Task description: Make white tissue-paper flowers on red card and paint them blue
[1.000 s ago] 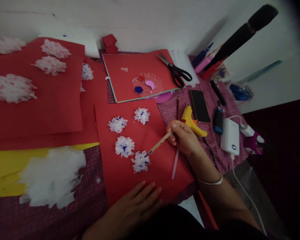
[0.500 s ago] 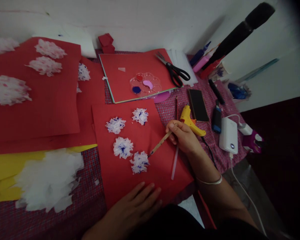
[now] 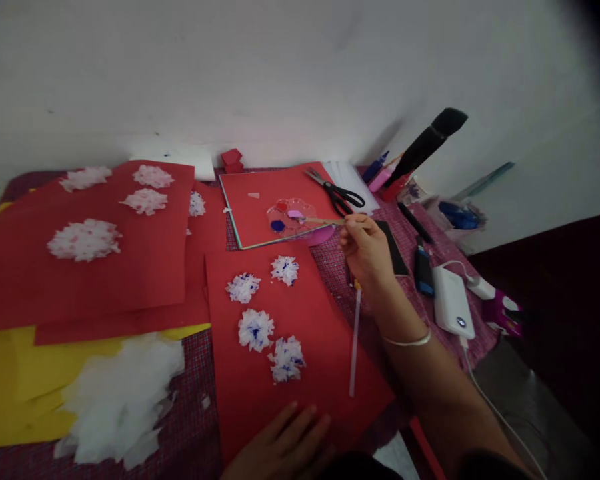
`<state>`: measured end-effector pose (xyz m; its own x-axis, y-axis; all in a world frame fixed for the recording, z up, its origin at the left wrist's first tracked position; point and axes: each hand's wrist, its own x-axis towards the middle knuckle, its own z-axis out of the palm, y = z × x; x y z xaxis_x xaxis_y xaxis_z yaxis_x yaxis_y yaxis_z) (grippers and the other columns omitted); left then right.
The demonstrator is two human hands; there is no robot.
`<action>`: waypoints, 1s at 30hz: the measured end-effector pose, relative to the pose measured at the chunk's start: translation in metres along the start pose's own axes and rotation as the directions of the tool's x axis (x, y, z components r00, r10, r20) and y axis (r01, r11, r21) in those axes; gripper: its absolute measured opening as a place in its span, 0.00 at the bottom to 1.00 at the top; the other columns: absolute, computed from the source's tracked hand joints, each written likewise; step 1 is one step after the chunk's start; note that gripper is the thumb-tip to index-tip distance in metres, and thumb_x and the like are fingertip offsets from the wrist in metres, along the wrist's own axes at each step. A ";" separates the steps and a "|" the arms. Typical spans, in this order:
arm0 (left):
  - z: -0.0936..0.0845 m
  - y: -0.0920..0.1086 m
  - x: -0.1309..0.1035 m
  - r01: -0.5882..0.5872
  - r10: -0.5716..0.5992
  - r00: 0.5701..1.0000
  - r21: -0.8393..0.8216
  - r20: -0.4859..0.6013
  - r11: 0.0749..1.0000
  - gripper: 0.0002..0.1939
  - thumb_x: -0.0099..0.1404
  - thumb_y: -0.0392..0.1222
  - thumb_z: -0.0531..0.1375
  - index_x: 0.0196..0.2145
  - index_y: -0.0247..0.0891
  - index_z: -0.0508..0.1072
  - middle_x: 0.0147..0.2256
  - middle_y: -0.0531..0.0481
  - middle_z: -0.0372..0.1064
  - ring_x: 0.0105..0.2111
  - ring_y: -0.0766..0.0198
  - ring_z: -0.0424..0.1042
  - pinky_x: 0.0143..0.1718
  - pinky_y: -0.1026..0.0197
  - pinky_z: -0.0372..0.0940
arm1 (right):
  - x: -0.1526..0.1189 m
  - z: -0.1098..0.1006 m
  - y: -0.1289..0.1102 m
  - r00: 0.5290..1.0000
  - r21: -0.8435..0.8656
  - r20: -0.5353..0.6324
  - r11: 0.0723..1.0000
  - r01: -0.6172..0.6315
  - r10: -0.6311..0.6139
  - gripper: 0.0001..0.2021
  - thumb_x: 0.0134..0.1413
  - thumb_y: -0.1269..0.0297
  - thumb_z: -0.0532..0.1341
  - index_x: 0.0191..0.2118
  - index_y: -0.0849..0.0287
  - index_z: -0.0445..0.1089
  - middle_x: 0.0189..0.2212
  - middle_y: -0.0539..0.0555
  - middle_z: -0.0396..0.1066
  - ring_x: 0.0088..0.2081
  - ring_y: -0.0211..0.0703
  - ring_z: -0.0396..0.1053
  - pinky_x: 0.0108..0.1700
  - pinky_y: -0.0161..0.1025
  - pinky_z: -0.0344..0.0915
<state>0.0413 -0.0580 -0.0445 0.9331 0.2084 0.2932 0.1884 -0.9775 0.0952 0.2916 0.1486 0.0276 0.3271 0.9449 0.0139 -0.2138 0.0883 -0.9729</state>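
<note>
In my right hand (image 3: 367,250) is a paintbrush (image 3: 325,221), pinched between thumb and fingers. Its tip is at the pink paint (image 3: 295,214) in a clear flower-shaped palette (image 3: 307,207), which also holds red and dark blue paint. Fingers extended, my left hand (image 3: 285,443) lies flat near the lower edge of a red paper sheet (image 3: 330,333). Several white crumpled-paper flowers sit on that sheet, among them a blue-dabbed flower (image 3: 256,330) in the middle and another flower (image 3: 287,360) closest to my left hand.
Black-handled scissors (image 3: 337,193) lie beside the palette. At right are a phone (image 3: 394,250), a utility knife (image 3: 423,270) and a white power bank (image 3: 453,303). A glue stick (image 3: 355,343) crosses the sheet's right side. Leftward lies a red sheet (image 3: 145,280) with pink-spotted flowers.
My right hand has moved the brush up from the lowest blue-dabbed flower to the palette. My left hand stays on the sheet. The camera view has tilted upward.
</note>
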 end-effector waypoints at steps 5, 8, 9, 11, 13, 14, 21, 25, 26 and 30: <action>0.002 0.003 0.002 0.047 -0.048 0.996 -0.021 -0.072 0.999 0.18 0.72 0.45 0.51 0.57 0.45 0.66 0.57 0.55 0.63 0.54 0.63 0.62 0.52 0.60 0.57 | 0.013 0.020 0.016 0.996 -0.132 0.087 0.991 0.028 -0.016 0.07 0.53 0.63 0.64 0.34 0.56 0.65 0.21 0.43 0.64 0.20 0.30 0.61 0.24 0.31 0.61; 0.000 0.003 0.003 0.073 -0.077 0.993 -0.047 -0.088 0.996 0.18 0.72 0.45 0.50 0.56 0.45 0.68 0.57 0.56 0.64 0.55 0.63 0.61 0.53 0.60 0.56 | 0.014 0.029 0.021 0.992 -0.171 0.121 0.985 0.005 0.016 0.06 0.56 0.64 0.63 0.34 0.57 0.64 0.22 0.43 0.64 0.21 0.30 0.60 0.24 0.30 0.60; 0.000 0.004 0.003 0.075 -0.078 0.995 -0.054 -0.061 0.996 0.18 0.73 0.44 0.50 0.57 0.44 0.68 0.58 0.56 0.64 0.55 0.63 0.61 0.53 0.60 0.56 | 0.015 0.032 0.022 0.991 -0.183 0.134 0.983 -0.005 0.030 0.06 0.57 0.63 0.62 0.35 0.57 0.63 0.23 0.43 0.64 0.21 0.30 0.60 0.24 0.30 0.60; -0.001 0.004 0.002 0.071 -0.072 0.997 -0.069 -0.017 0.995 0.18 0.73 0.42 0.49 0.58 0.44 0.66 0.59 0.56 0.62 0.56 0.63 0.60 0.53 0.60 0.55 | 0.017 0.037 0.023 0.985 -0.202 0.162 0.979 -0.032 0.066 0.06 0.59 0.62 0.61 0.36 0.57 0.63 0.24 0.44 0.64 0.21 0.30 0.60 0.24 0.31 0.60; -0.001 0.005 0.001 0.073 -0.074 0.997 -0.086 -0.001 0.994 0.19 0.73 0.40 0.48 0.58 0.44 0.66 0.60 0.55 0.61 0.57 0.62 0.59 0.54 0.58 0.54 | 0.018 0.037 0.022 0.982 -0.219 0.170 0.974 -0.048 0.087 0.06 0.60 0.62 0.59 0.37 0.57 0.64 0.26 0.45 0.65 0.22 0.30 0.61 0.25 0.31 0.60; 0.000 0.006 0.001 0.079 -0.078 0.997 -0.096 0.007 0.992 0.19 0.73 0.40 0.48 0.58 0.44 0.66 0.60 0.55 0.60 0.57 0.62 0.59 0.55 0.58 0.54 | 0.017 0.036 0.020 0.984 -0.223 0.159 0.974 -0.044 0.081 0.05 0.61 0.62 0.59 0.37 0.57 0.64 0.26 0.46 0.65 0.22 0.31 0.61 0.25 0.31 0.61; -0.008 0.004 0.000 0.047 -0.037 0.997 -0.138 0.071 0.989 0.22 0.71 0.38 0.48 0.61 0.40 0.62 0.62 0.51 0.57 0.59 0.59 0.57 0.57 0.56 0.52 | -0.034 -0.004 0.005 0.978 -0.128 0.170 0.987 -0.098 0.119 0.12 0.59 0.53 0.58 0.30 0.55 0.66 0.16 0.44 0.58 0.16 0.32 0.55 0.19 0.33 0.54; -0.012 0.001 0.000 0.031 -0.018 0.997 -0.163 0.079 0.986 0.23 0.71 0.39 0.46 0.62 0.40 0.60 0.62 0.51 0.58 0.59 0.58 0.58 0.57 0.55 0.52 | -0.076 -0.022 0.010 0.924 -0.104 0.264 0.961 -0.258 0.277 0.17 0.58 0.51 0.59 0.25 0.57 0.66 0.12 0.43 0.55 0.12 0.31 0.50 0.15 0.31 0.49; -0.012 0.001 0.000 0.027 -0.012 0.996 -0.163 0.091 0.986 0.24 0.71 0.39 0.46 0.63 0.40 0.58 0.62 0.51 0.57 0.59 0.58 0.58 0.57 0.54 0.52 | -0.082 -0.024 0.012 0.918 -0.109 0.265 0.956 -0.274 0.293 0.17 0.58 0.51 0.59 0.25 0.58 0.67 0.12 0.43 0.56 0.12 0.31 0.50 0.15 0.31 0.48; -0.010 0.003 -0.003 0.017 0.004 0.991 -0.152 0.135 0.988 0.27 0.70 0.38 0.47 0.66 0.38 0.53 0.64 0.49 0.53 0.61 0.55 0.54 0.58 0.53 0.51 | -0.089 -0.026 0.021 0.911 -0.097 0.280 0.953 -0.286 0.302 0.17 0.58 0.51 0.59 0.25 0.59 0.67 0.12 0.44 0.57 0.13 0.30 0.51 0.15 0.30 0.48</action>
<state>0.0359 -0.0615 -0.0359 0.9665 0.1983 0.1627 0.1555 -0.9574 0.2435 0.2822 0.0577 0.0003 -0.0244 0.9760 -0.2162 -0.2082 -0.2165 -0.9538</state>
